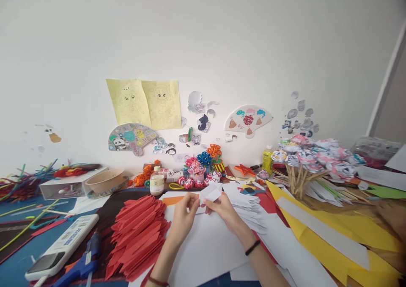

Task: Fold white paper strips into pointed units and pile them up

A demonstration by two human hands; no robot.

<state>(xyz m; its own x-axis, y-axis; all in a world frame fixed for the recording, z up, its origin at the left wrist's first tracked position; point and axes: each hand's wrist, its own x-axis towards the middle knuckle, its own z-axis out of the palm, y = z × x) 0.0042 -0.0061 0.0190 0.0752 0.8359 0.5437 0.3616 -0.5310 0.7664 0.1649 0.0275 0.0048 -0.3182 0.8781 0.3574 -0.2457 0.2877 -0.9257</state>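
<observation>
Both my hands meet over the white paper sheets (209, 253) on the table. My left hand (186, 211) pinches the left edge of a small folded white paper (212, 193). On its other side, my right hand (222, 208) grips the same paper between thumb and fingers. Left of my left forearm lies a pile of folded red paper strips (139, 236). A stack of folded white paper pieces (249, 211) lies just right of my right hand. An orange paper (173, 200) sits partly under the white sheets, behind my left hand.
At left are a white power strip (65, 246), a blue glue gun (85, 261) and a wooden bowl (106, 180). A bottle (157, 181) and flower crafts (195, 168) stand at the back. Paper roses on sticks (298, 181) and yellow paper (317, 232) lie right. Another person's hand (391, 219) is blurred far right.
</observation>
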